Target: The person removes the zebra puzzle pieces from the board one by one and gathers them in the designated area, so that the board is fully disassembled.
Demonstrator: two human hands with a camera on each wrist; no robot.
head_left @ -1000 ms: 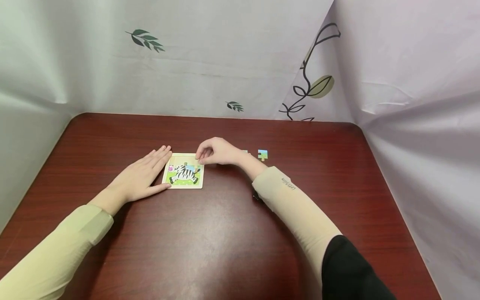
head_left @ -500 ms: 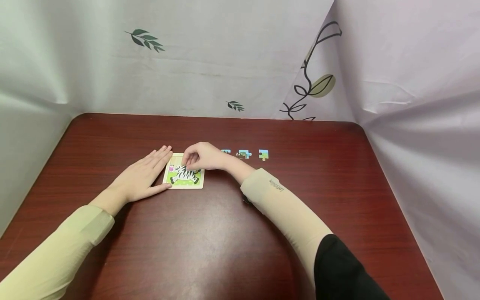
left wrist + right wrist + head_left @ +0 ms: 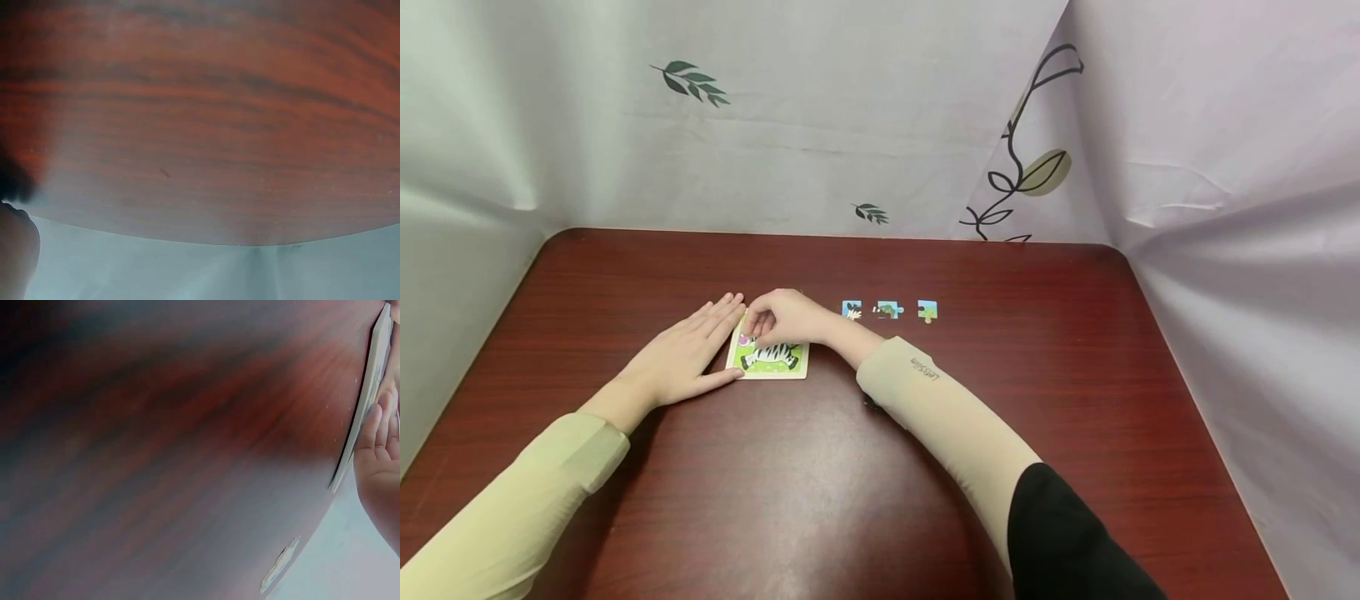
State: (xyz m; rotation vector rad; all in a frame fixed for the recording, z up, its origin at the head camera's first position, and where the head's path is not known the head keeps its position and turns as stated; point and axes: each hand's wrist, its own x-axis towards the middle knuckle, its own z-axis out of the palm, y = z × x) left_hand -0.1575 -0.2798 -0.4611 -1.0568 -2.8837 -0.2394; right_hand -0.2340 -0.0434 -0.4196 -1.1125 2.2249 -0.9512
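A small square puzzle board (image 3: 806, 367) with a zebra picture (image 3: 770, 358) lies on the table in the head view. My left hand (image 3: 681, 354) lies flat beside it, fingertips at the upper left corner and thumb at the lower left one. Over the board's upper left part, my right hand (image 3: 786, 318) pinches a puzzle piece, now hidden under the bent fingers, and covers the upper picture. In the right wrist view the board's pale edge (image 3: 362, 406) runs alongside the right hand (image 3: 382, 450). The left wrist view shows just a bit of the left hand (image 3: 17, 250).
Three loose puzzle pieces lie in a row right of the board: a left piece (image 3: 852, 309), a middle piece (image 3: 888, 309) and a right piece (image 3: 927, 310). The brown table (image 3: 820, 467) ends at a pale curtain (image 3: 775, 150) behind.
My right hand has moved left across the board from its upper right to its upper left, uncovering the loose pieces. A blue-edged piece showed under its fingers earlier. The left hand stayed put.
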